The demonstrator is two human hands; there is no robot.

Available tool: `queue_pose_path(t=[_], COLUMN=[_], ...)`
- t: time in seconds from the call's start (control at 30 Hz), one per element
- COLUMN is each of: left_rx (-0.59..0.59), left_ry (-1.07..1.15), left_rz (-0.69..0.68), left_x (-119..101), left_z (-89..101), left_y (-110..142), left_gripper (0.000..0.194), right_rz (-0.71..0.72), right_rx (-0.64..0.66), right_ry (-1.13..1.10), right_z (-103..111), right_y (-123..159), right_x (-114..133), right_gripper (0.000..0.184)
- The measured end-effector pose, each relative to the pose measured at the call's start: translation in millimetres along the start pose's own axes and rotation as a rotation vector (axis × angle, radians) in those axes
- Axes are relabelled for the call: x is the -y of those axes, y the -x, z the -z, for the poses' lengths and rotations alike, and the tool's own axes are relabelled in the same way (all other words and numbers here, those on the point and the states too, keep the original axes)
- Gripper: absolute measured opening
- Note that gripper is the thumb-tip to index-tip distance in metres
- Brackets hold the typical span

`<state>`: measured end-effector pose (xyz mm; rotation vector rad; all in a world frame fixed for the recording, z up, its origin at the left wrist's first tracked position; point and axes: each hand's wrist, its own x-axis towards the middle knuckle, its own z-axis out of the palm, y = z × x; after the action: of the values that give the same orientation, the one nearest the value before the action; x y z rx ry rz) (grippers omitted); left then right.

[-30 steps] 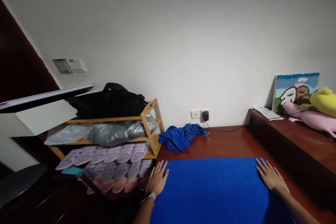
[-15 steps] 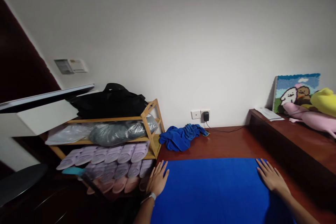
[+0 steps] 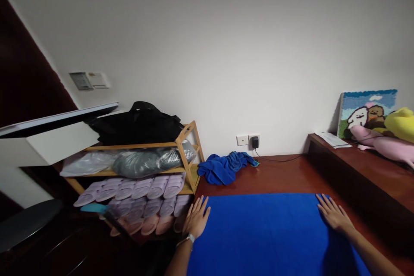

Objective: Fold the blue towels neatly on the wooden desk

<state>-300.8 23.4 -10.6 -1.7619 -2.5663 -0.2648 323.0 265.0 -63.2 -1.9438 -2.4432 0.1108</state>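
Note:
A blue cloth (image 3: 268,233) lies spread flat on the reddish-brown wooden surface, its far edge nearly straight. My left hand (image 3: 196,217) rests palm down at the cloth's far left corner, fingers stretched out. At the far right corner, my right hand (image 3: 334,213) lies flat with its fingers extended over the cloth's edge. Neither hand grips anything. Beyond the spread cloth, a crumpled blue cloth (image 3: 223,169) sits in a heap near the wall. The near part of the flat cloth runs out of view.
Left of the surface stands a wooden rack (image 3: 190,159) with several slippers (image 3: 142,187) and a black bag (image 3: 142,125). A black plug-in adapter (image 3: 255,142) trails a cord along the wall. A raised ledge at right bears a pink plush toy (image 3: 384,146) and a dog picture (image 3: 368,112).
The view has shifted very slightly. Both hands stay flat at the cloth's far corners, and the cloth looks the same.

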Motion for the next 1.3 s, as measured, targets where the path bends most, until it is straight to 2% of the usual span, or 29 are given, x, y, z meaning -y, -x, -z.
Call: queue_pose_path(t=[0.1, 0.13, 0.2, 0.23, 0.3, 0.33, 0.43, 0.5, 0.57, 0.63, 0.7, 0.8, 0.93, 1.07, 1.17, 1.23, 1.3], left_rx=[-0.008, -0.008, 0.001, 0.007, 0.007, 0.001, -0.023, -0.035, -0.039, -0.035, -0.024, -0.011, -0.009, -0.002, -0.001, 0.002, 0.013], left_ry=[0.008, 0.008, 0.007, 0.009, 0.018, 0.023, 0.036, 0.044, 0.051, 0.05, 0.044, 0.03, 0.009, 0.013, 0.012, 0.001, -0.017], left_rz=[-0.008, -0.007, -0.001, 0.0, 0.002, 0.003, 0.0, -0.013, -0.022, -0.017, -0.006, 0.001, 0.006, 0.0, 0.001, 0.005, 0.01], left_x=[-2, -3, -5, -6, -7, -7, -5, -4, -3, -3, -3, -4, -4, -2, -2, -2, -3], left_z=[1.2, 2.3, 4.5, 5.2, 5.2, 4.5, 0.8, -1.7, -3.1, -3.3, -2.5, -0.6, 1.0, 1.7, 2.6, 3.9, 5.6], left_y=[1, 2, 4, 5, 6, 6, 7, 7, 7, 6, 6, 6, 4, 2, 1, 1, 1], left_gripper=[0.061, 0.061, 0.061, 0.061, 0.061, 0.061, 0.059, 0.058, 0.059, 0.059, 0.059, 0.06, 0.06, 0.061, 0.06, 0.06, 0.059], right_rz=[-0.023, -0.054, -0.08, -0.042, 0.132, 0.232, 0.526, 0.636, 0.658, 0.648, 0.629, 0.572, 0.439, 0.205, 0.049, -0.002, -0.022], right_rx=[0.071, 0.062, -0.045, -0.111, -0.205, -0.184, 0.008, 0.088, 0.137, 0.171, 0.178, 0.11, 0.021, 0.023, -0.009, -0.038, -0.056], right_ry=[0.016, 0.029, 0.038, 0.025, -0.047, -0.099, -0.24, -0.307, -0.337, -0.337, -0.326, -0.306, -0.221, -0.103, -0.042, -0.01, 0.01], right_z=[15, 20, 31, 35, 43, 46, 52, 55, 57, 56, 51, 38, 25, 20, 13, 7, 2], right_y=[-2, -1, 4, 8, 22, 32, 61, 75, 81, 78, 70, 51, 24, 0, -12, -17, -18], right_x=[5, 13, 44, 68, 135, 175, 302, 372, 415, 429, 418, 367, 260, 134, 59, 31, 19], right_gripper=[0.068, 0.067, 0.068, 0.068, 0.069, 0.069, 0.071, 0.074, 0.076, 0.077, 0.078, 0.076, 0.072, 0.075, 0.076, 0.076, 0.078])
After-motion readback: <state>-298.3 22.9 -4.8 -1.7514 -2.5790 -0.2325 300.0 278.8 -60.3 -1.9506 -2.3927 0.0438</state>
